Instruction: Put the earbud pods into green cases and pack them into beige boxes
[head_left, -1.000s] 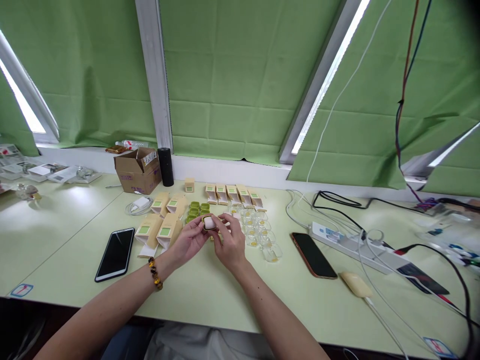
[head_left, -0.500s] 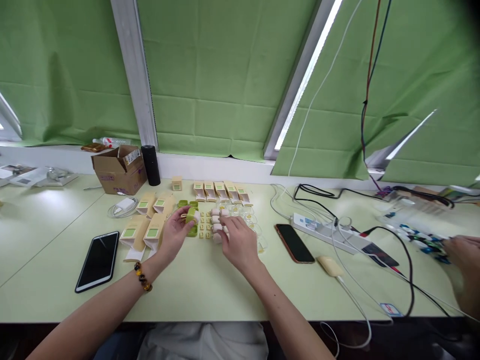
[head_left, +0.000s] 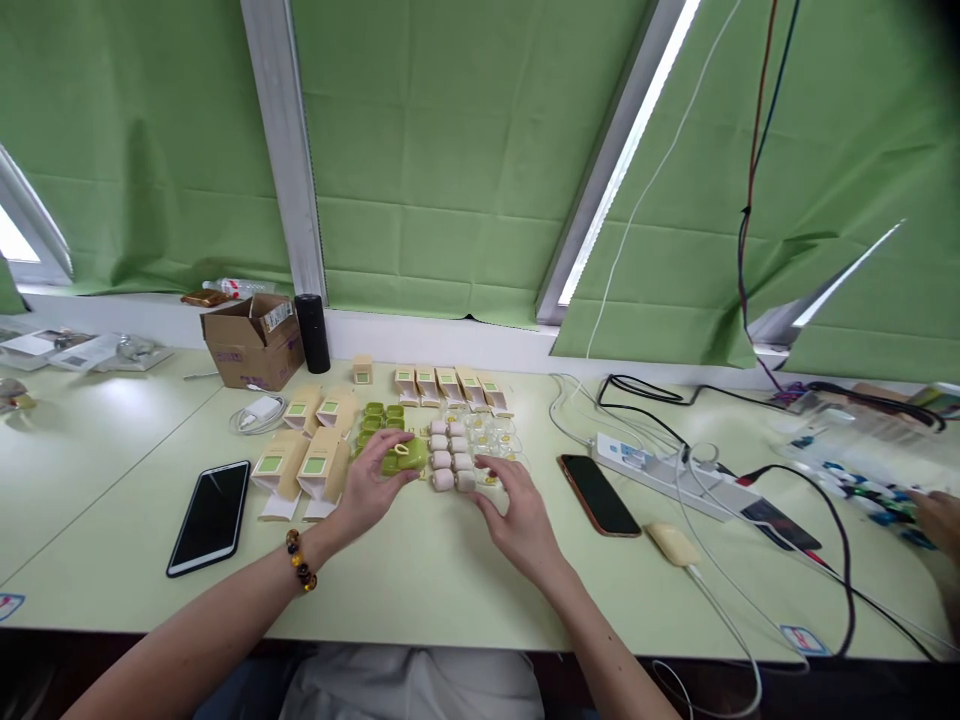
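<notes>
My left hand (head_left: 379, 478) grips a small green rounded case (head_left: 410, 454) with a yellowish loop on top, tilted toward me between thumb and fingers. Several green square holders (head_left: 373, 410) stand just beyond that hand. In front of me, pale pinkish-white cylinders (head_left: 443, 460) stand in two columns. Beside their near right corner is my right hand (head_left: 516, 510), thumb and fingers apart with nothing visible between them. Clear plastic cups (head_left: 501, 432) with yellow marks sit behind its fingertips. Small yellow pieces by the cylinders are mostly hidden by the green case.
Tan card boxes (head_left: 324, 462) lie left, with more small boxes (head_left: 448, 385) in a back row. Phones (head_left: 210, 518) (head_left: 598, 495) flank the work area. A power strip (head_left: 660, 475) and cables spread right. A carton (head_left: 255, 345) stands behind. Another person's hand (head_left: 937, 520) is far right.
My left hand has turned the green case so its looped top shows. My right hand has drawn back from the white cylinders, rightward and nearer me. The view has shifted slightly.
</notes>
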